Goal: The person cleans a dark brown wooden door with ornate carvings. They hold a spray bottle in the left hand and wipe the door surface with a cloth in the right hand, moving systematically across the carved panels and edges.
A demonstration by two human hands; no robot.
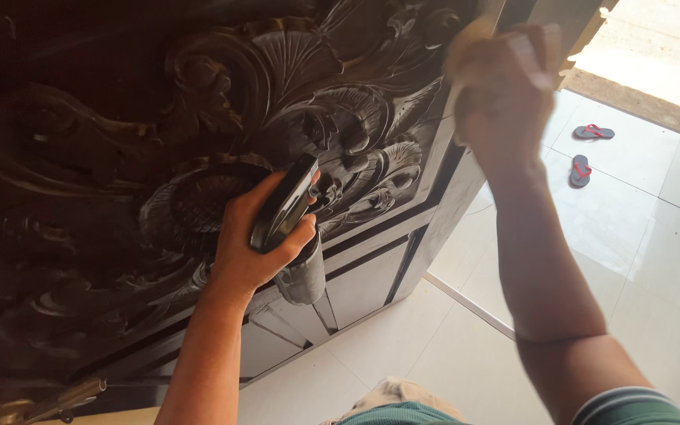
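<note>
A large dark wooden door [120, 118] with deep carved leaf and scroll relief fills the left of the view. My left hand [257, 236] grips a dark, flat, shiny object [286, 203] held against the carving, with a grey cylindrical part [304, 275] hanging below the fist. My right hand [505, 86] is raised at the door's right edge, blurred, and pressed on a pale yellowish cloth [466, 43] against the wood.
Pale floor tiles [647, 260] spread to the right and below. A pair of grey sandals with red straps [584, 153] lies on the tiles near a sunlit threshold [655, 47]. A brass handle [33, 405] shows at the bottom left.
</note>
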